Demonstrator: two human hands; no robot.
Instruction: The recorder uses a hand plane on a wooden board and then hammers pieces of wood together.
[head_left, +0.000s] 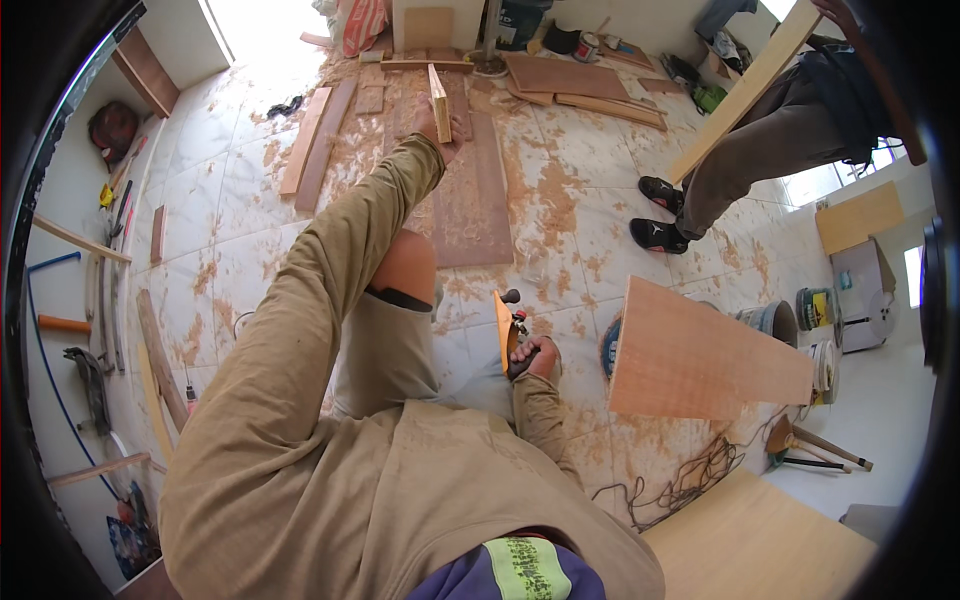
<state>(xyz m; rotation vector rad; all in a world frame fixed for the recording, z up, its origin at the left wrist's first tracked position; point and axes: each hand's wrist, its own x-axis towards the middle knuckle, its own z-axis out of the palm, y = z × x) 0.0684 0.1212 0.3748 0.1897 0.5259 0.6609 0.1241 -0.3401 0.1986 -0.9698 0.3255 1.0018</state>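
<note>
My left arm reaches forward, and my left hand (427, 122) is closed around the near end of a narrow wooden board (441, 108), seen almost edge-on and pointing away from me. Down by my right thigh, my right hand (534, 357) grips the dark rear handle of a hand plane (504, 322). The plane has an orange-yellow body and a dark round front knob. Beneath my left hand lies a wide brown board (472, 215) on the floor, dusted with shavings. What the far end of the narrow board touches, I cannot tell.
Shavings litter the tiled floor (570, 270). A person (800, 120) stands at the far right with a long plank (745, 90). Near me on the right are a reddish panel (700, 350), buckets (770, 320) and a tangled cord (690, 480). Loose boards (305, 140) lie ahead; tools line the left wall.
</note>
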